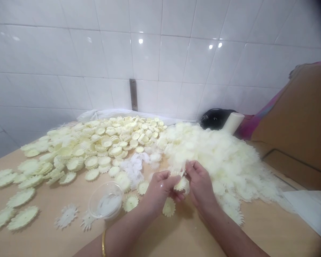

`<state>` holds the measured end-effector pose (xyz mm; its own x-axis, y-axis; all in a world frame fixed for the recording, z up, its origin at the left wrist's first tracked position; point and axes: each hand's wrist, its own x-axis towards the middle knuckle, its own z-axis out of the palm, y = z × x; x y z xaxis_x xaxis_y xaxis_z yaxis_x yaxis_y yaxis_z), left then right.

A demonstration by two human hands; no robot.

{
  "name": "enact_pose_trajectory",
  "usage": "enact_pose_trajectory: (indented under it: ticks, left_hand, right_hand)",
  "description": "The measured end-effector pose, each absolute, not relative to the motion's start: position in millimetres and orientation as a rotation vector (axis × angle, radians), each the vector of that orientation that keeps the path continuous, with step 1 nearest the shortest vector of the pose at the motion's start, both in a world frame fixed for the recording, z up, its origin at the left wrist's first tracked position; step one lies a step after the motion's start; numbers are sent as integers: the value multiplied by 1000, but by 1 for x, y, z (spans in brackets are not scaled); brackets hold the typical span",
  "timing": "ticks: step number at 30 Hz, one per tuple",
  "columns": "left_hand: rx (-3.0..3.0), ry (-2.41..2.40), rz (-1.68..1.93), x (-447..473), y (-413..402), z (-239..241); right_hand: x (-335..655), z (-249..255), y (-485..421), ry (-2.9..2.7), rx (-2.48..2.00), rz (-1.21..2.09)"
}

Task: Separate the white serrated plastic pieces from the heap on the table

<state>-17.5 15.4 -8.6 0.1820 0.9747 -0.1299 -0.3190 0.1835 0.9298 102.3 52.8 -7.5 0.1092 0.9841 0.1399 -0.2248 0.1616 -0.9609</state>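
Between the thumb and fingers of my left hand is a small pale-yellow disc with a notched, petal-like rim. My right hand is closed in a pinch against the disc's upper right edge; what its fingertips grip is too small to make out. Under my hands a similar notched disc lies on the table. Left of my left forearm stands a clear plastic tub with a white substance inside. Two whiter, spiky-edged pieces, one a thin cutout, lie beside the tub.
A large heap of thick yellow notched discs covers the table's back left. Thin, translucent pale pieces are piled at right. A crumpled white cloth lies between them. Behind are a white cylinder, a black bag and a cardboard box.
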Motion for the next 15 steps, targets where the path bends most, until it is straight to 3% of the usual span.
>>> enact_pose_trajectory:
  ticks: [4, 10, 15]
  left_hand:
    - [809, 958, 1132, -19, 13, -14]
    - [710, 967, 1148, -21, 17, -9]
    - [752, 974, 1123, -25, 19, -6]
  right_hand:
    - [123, -6, 69, -839, -995, 946]
    - [121, 2, 55, -1423, -1037, 1019]
    - [118, 0, 51, -1560, -1047, 1050]
